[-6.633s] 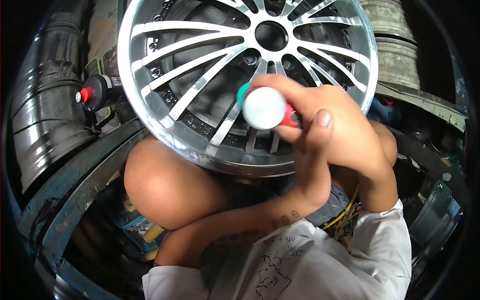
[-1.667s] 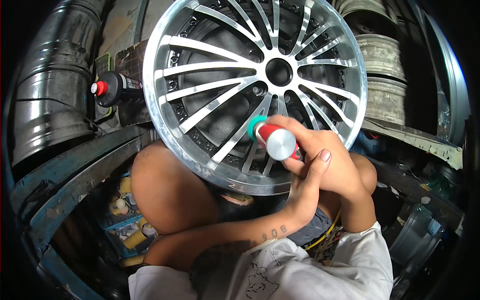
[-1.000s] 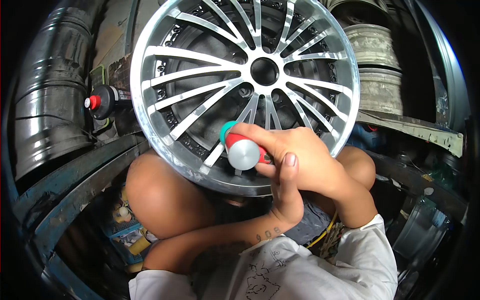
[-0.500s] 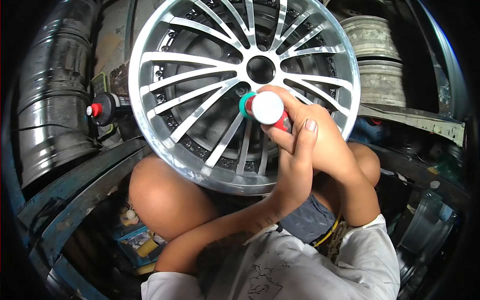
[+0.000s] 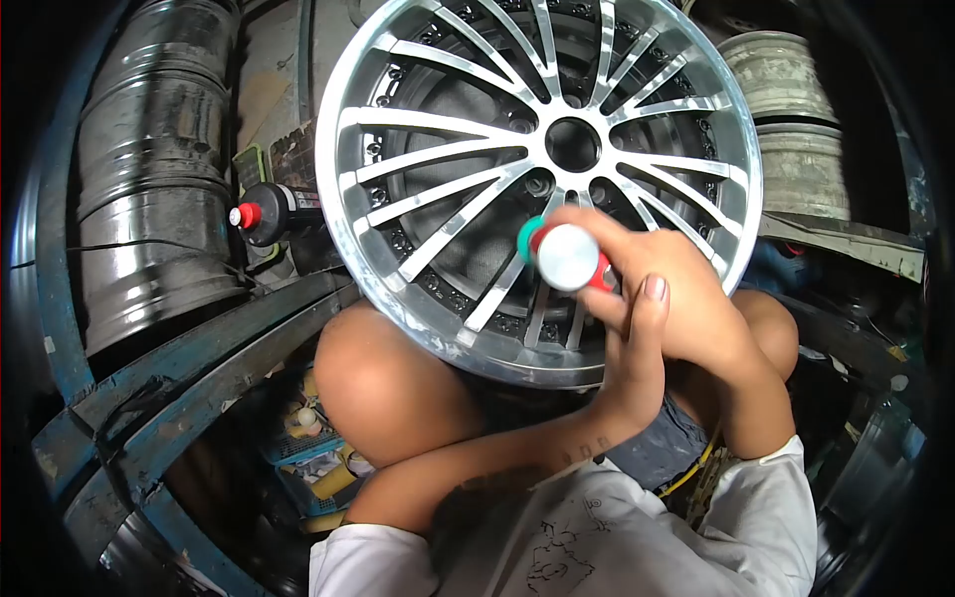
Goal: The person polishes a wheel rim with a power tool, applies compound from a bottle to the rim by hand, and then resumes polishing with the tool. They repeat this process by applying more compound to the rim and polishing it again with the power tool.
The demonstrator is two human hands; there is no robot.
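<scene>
A multi-spoke alloy wheel rim (image 5: 489,201), bright silver with dark gaps, leans face-up in front of my knees. My right hand (image 5: 686,289) is closed around a small handheld power tool (image 5: 568,258) with a round silver end, red body and green disc edge. The tool is over the lower spokes, below the rim's centre hole; whether its disc touches the metal is hidden. My left hand (image 5: 635,363) is closed against the right from below, thumb up, its fingers mostly hidden around the tool's lower side.
A dark bottle with a red cap (image 5: 267,214) lies left of the rim. Large shiny metal wheels (image 5: 159,169) are stacked at the left, duller wheels (image 5: 791,119) at the back right. Blue metal bars (image 5: 219,343) run beside my knee, with a blue basket (image 5: 298,448) of small items below.
The whole view has shifted, so everything sits further right. The tool and both hands have moved slightly down the spokes, away from the centre hole. The grip looks the same.
</scene>
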